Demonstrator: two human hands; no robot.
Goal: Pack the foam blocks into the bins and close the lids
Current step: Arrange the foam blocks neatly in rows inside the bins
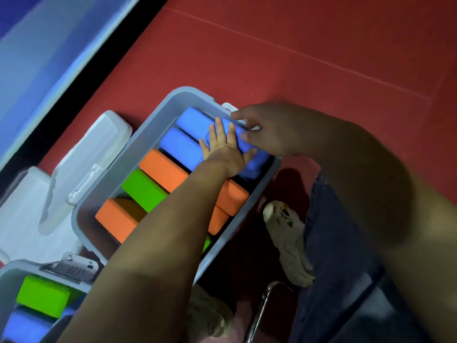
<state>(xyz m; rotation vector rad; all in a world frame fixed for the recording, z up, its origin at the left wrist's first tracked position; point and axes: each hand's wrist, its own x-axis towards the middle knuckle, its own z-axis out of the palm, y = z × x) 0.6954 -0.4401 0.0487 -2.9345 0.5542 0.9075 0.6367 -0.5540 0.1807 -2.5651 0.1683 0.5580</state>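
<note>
Foam blocks fill the grey bin (158, 112) that sits on the red floor (321, 58): 2 blue ones at its far end, then an orange block (162, 167), a green block (143, 188) and another orange block (115, 217) nearer the camera, all lying side by side. A third blue block (243, 147) lies slantwise on top at the far right corner of the bin. The left hand (226, 149) presses flat on this block with its fingers straight and spread. The right hand (264, 129) is at the block's far end by the bin's rim, its fingers bent around that end, though shadow makes the exact hold hard to read. A clear lid (84, 167) leans against the left side of the bin. At the lower left, a second grey bin (10, 273) holds a green block (43, 295) and a blue one. A pale shoe (286, 241) rests on the floor just right of the bin.
</note>
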